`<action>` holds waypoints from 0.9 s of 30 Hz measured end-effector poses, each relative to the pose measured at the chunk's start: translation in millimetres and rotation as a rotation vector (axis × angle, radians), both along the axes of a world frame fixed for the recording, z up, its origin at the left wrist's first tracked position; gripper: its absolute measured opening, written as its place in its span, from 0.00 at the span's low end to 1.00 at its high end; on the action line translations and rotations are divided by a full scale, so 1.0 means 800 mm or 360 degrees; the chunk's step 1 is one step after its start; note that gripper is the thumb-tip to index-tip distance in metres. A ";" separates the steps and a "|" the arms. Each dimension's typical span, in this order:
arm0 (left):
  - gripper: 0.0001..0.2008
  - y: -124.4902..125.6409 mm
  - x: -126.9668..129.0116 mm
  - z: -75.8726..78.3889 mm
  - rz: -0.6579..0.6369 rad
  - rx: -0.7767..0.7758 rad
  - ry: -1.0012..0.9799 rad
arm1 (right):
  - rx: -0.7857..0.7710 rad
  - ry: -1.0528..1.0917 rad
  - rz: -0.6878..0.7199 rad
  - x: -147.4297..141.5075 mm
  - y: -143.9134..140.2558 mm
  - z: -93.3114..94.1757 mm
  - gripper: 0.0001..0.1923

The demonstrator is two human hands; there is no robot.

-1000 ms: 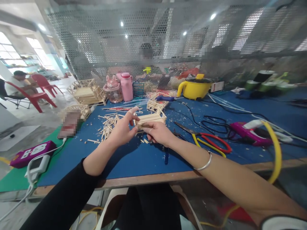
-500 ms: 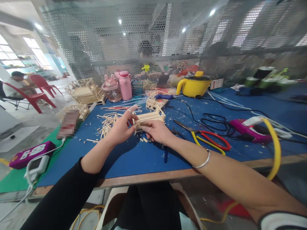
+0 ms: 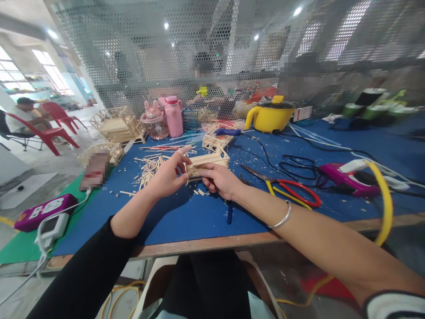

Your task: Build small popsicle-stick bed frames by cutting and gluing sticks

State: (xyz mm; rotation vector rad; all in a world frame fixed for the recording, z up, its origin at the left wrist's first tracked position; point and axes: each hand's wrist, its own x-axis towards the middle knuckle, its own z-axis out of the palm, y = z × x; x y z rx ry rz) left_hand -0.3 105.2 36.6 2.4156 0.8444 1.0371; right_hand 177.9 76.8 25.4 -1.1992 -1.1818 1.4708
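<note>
Okay, from my end this looks like fitting work: left hand (image 3: 168, 178) grips the left end of the small wooden frame (image 3: 208, 160), right hand (image 3: 219, 180) pinches its front edge, over the blue surface (image 3: 189, 226). Next move probably calls for a light, steady touch. Loose sticks (image 3: 148, 171), scissors (image 3: 269, 180) nearby; mesh screen (image 3: 146, 57) behind.

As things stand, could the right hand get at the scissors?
Probably yes: the scissors lie just beyond the right forearm, with nothing seen resting on top of them. The right hand would likely have to leave the wooden model first.
</note>
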 end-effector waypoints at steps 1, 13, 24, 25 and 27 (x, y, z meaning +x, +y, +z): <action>0.33 0.000 0.000 0.000 0.0004 -0.0001 0.0003 | 0.0004 0.0006 -0.0002 0.000 0.000 0.000 0.09; 0.26 -0.003 0.007 -0.002 0.0164 0.0059 -0.0053 | 0.0138 -0.0083 -0.0004 0.000 0.001 -0.005 0.14; 0.29 -0.001 0.012 -0.006 0.0239 0.0047 -0.0111 | 0.0176 -0.0160 -0.0024 -0.001 0.001 -0.006 0.15; 0.29 -0.001 0.013 -0.006 0.0243 0.0049 -0.0112 | 0.0176 -0.0163 -0.0022 -0.001 0.001 -0.006 0.15; 0.29 -0.001 0.013 -0.006 0.0253 0.0051 -0.0113 | 0.0184 -0.0167 -0.0022 -0.001 0.001 -0.006 0.15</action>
